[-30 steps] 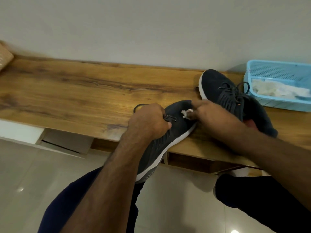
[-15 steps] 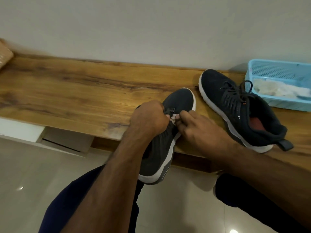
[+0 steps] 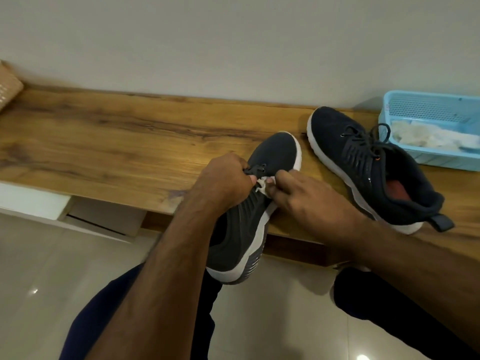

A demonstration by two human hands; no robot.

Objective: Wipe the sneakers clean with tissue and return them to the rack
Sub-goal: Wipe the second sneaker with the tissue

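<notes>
A dark grey sneaker with a white sole (image 3: 272, 154) lies toe-up on the front edge of the wooden shelf (image 3: 117, 141), its heel hanging over the floor. My left hand (image 3: 224, 179) grips it at the laces. My right hand (image 3: 301, 196) pinches a small white tissue (image 3: 262, 187) against the sneaker's upper, just below the laces. The second dark sneaker (image 3: 363, 162) rests flat on the shelf to the right, untouched, with its red insole showing.
A light blue plastic basket (image 3: 426, 107) with white tissues in it stands at the right end of the shelf against the wall. A woven basket corner (image 3: 7, 84) shows at the far left. My knees are over the tiled floor below.
The held sneaker has swung from lying on its side to pointing toe-away. My right hand with the tissue moved from the toe back to the laces, uncovering the second sneaker.
</notes>
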